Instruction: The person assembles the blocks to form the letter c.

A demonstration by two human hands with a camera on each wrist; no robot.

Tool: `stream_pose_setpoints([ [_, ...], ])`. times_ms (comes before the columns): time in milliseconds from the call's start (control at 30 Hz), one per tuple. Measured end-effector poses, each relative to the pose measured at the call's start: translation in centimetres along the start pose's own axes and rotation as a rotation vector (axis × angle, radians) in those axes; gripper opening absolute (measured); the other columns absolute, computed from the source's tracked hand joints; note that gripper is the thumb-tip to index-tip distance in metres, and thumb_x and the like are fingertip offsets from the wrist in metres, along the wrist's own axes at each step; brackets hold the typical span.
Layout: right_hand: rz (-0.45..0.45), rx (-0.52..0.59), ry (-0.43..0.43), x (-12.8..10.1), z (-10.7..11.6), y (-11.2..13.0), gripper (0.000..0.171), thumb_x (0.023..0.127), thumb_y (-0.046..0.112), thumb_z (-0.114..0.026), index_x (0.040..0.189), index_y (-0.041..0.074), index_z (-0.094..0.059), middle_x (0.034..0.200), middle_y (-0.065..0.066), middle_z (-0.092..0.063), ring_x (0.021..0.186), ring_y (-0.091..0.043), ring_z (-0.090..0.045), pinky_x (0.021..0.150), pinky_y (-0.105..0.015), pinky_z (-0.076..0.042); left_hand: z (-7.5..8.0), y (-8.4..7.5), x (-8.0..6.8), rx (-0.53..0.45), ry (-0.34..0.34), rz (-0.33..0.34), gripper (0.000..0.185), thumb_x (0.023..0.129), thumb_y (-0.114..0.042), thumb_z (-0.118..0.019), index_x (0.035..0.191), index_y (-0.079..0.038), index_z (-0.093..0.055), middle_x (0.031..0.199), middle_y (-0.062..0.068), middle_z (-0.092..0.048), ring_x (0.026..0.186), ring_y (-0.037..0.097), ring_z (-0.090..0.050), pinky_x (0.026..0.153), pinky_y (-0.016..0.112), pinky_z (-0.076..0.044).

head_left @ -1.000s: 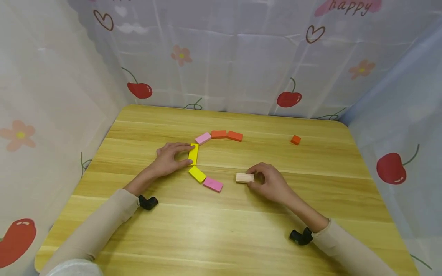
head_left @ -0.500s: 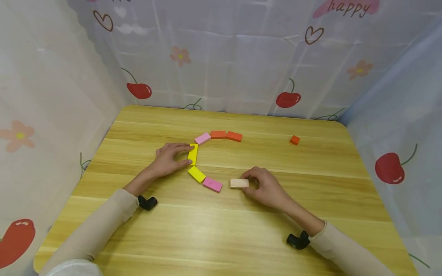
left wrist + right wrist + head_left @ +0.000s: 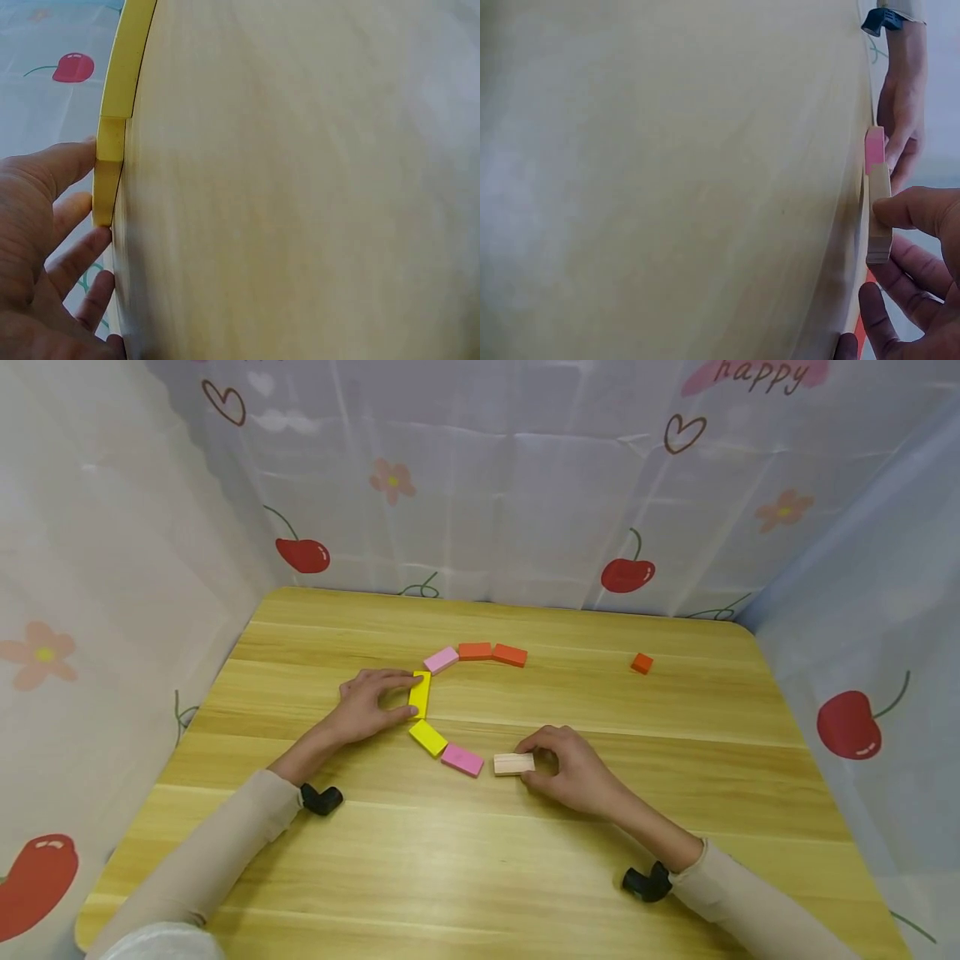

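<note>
My right hand (image 3: pixel 577 772) pinches a plain wooden block (image 3: pixel 513 765) by its right end, thumb on the near side and a finger on the far side. The block lies lengthwise just right of a pink block (image 3: pixel 462 760), a small gap between them. At the left of the curve, my left hand (image 3: pixel 367 704) holds a yellow block (image 3: pixel 419 696) between thumb and fingertips. A second yellow block (image 3: pixel 428 738) links it to the pink one. In the left wrist view the thumb (image 3: pixel 71 161) presses against the yellow pieces.
Beyond the left hand the curve continues with a light pink block (image 3: pixel 441 660) and two orange-red blocks (image 3: pixel 475 652). A lone orange block (image 3: pixel 641 663) lies at the back right of the wooden table (image 3: pixel 450 868). Patterned curtains (image 3: pixel 510 510) stand behind the table and at both sides.
My right hand has moved left and slightly nearer, bringing the wooden block close to the pink block's end. The left hand has stayed on the yellow block.
</note>
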State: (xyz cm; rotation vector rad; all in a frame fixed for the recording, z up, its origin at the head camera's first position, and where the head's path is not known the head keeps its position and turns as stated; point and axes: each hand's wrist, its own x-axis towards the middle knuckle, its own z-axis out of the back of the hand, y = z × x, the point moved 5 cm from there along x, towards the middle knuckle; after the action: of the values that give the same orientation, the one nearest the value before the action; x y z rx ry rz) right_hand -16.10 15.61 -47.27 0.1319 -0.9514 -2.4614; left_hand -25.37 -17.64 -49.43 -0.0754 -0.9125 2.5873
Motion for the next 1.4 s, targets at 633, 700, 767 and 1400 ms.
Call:
stream_pose_setpoints([
  [633,0.009,-0.048,0.037,0.33,-0.67,0.49,0.028,0.082,0.025,-0.08,0.109,0.026,-0.072,0.111,0.012,-0.069,0.101,-0.01,-0.055,0.089,-0.034,-0.042,-0.08,0.1,-0.01,-0.001,0.002,0.007,0.056,0.086,-0.05,-0.071,0.138,-0.034,-0.058,0.148,0.0,-0.052,0.136,0.032,-0.035,0.097,0.06,-0.016],
  [700,0.012,-0.043,0.037,0.36,-0.7,0.49,0.028,0.082,0.024,-0.08,0.109,0.025,-0.072,0.112,0.011,-0.07,0.102,-0.011,-0.055,0.09,-0.037,-0.042,-0.11,0.11,-0.02,0.001,0.001,0.007,0.055,0.086,-0.05,-0.071,0.138,-0.034,-0.058,0.148,0.0,-0.052,0.135,0.032,-0.036,0.097,0.06,-0.016],
  [767,0.014,-0.041,0.037,0.4,-0.74,0.48,0.028,0.082,0.023,-0.08,0.109,0.025,-0.072,0.113,0.011,-0.07,0.105,-0.012,-0.056,0.098,-0.042,-0.041,-0.12,0.09,-0.03,0.0,0.001,0.006,0.055,0.087,-0.049,-0.071,0.138,-0.034,-0.057,0.148,-0.001,-0.052,0.135,0.032,-0.036,0.097,0.06,-0.016],
  [1400,0.021,-0.046,0.037,0.49,-0.91,0.34,0.031,0.083,0.024,-0.08,0.112,0.025,-0.071,0.115,0.011,-0.07,0.107,-0.011,-0.055,0.093,-0.038,-0.038,-0.07,-0.06,-0.02,0.001,0.009,0.009,0.055,0.087,-0.047,-0.072,0.138,-0.033,-0.057,0.149,0.0,-0.052,0.137,0.033,-0.034,0.098,0.061,-0.015],
])
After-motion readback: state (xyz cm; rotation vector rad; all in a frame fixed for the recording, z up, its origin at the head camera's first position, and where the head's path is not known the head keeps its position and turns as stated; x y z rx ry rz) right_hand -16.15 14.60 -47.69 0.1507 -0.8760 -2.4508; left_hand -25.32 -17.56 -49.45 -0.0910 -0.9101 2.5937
